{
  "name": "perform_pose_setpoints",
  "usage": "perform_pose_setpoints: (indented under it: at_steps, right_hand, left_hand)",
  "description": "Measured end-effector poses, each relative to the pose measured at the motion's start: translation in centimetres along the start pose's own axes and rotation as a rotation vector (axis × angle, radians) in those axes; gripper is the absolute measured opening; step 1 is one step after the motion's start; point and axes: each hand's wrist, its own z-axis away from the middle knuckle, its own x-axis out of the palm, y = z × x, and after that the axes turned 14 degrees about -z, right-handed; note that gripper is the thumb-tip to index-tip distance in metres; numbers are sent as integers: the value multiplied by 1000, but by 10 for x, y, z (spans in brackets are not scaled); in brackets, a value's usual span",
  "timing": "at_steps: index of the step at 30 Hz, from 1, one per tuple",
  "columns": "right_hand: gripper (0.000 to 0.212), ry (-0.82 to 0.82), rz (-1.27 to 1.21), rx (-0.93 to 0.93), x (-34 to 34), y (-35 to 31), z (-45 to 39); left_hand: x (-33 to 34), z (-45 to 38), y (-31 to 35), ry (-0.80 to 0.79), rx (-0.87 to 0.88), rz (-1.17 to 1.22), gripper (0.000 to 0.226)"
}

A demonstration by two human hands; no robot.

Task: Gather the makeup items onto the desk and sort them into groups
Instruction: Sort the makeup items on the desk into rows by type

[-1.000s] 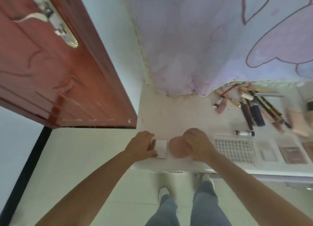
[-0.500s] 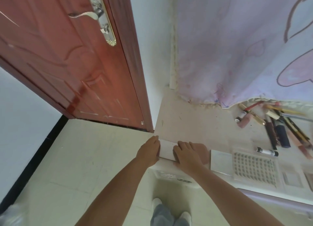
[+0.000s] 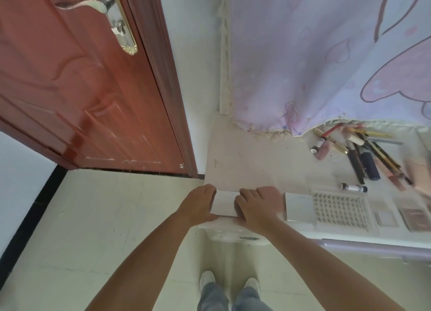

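Head view: we note a red door (image 3: 88, 82) left and a curtain (image 3: 326, 61) hanging over the desk (image 3: 251, 161) back. Pens (image 3: 363, 157) and a gridded palette (image 3: 339, 209) lie right. Left hand (image 3: 200, 206) and right hand (image 3: 254, 206) grasp a flat white case (image 3: 224, 203) at the desk's front-left corner.

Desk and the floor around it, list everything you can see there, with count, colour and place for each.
small case: one, white, desk's near left corner, between both hands
flat palettes: several, pale, along near edge
pens and tubes: a heap, mixed colours, far right
desk: one, off-white
curtain: one, lilac, behind desk
door: one, red-brown, left
left hand: grips the case's left edge
right hand: rests on its right edge
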Motion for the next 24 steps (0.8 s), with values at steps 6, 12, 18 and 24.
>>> perform_pose_setpoints:
  at_steps: [6,12,18,24]
  right_hand:
    - [51,20,4,-37,-2,-4,-6]
    - [48,86,-146,52,-42,-8,5]
    - [32,166,-749,78,-107,-12,26]
    - [14,360,-815,19,-155,-34,36]
  left_hand:
    - [0,5,-5,-90,26,52,73]
    - [-31,8,-10,-146,14,417,67]
    - [-90,4,-12,-146,-66,864,45]
    - [-134,6,3,36,-64,1229,38]
